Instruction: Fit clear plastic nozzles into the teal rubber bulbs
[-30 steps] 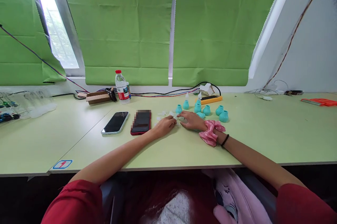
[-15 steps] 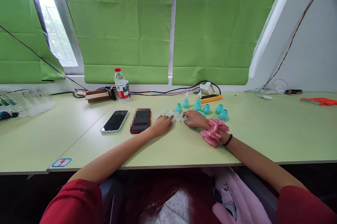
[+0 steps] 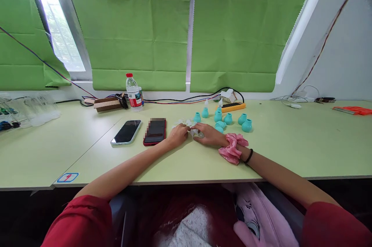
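Observation:
Small whitish, translucent pieces (image 3: 194, 133) lie in a loose pile between my two hands. My left hand (image 3: 178, 135) rests at the pile's left side, fingers bent together; anything in them is hidden. From the right, my right hand (image 3: 209, 135) reaches over the pile. Its thumb and forefinger are apart, with pale pieces in the gap, and the forefinger's tip meets the left fingertips. Behind and beside the right hand stand several turquoise bulb-shaped pots (image 3: 228, 118). Two at the back have white pointed tips (image 3: 206, 103) on them.
Left of my hands lie a dark phone with a red edge (image 3: 155, 137) and a pale-framed phone (image 3: 126, 132). A red-capped bottle (image 3: 134, 96) and a brown box (image 3: 107, 104) stand further back. A yellow-orange tool (image 3: 236, 107) lies behind the pots; an orange-handled one (image 3: 360, 111) is far right.
My right hand has moved left, away from the pots and over the white pieces, until its fingertips meet the left hand. My left hand has shifted slightly left.

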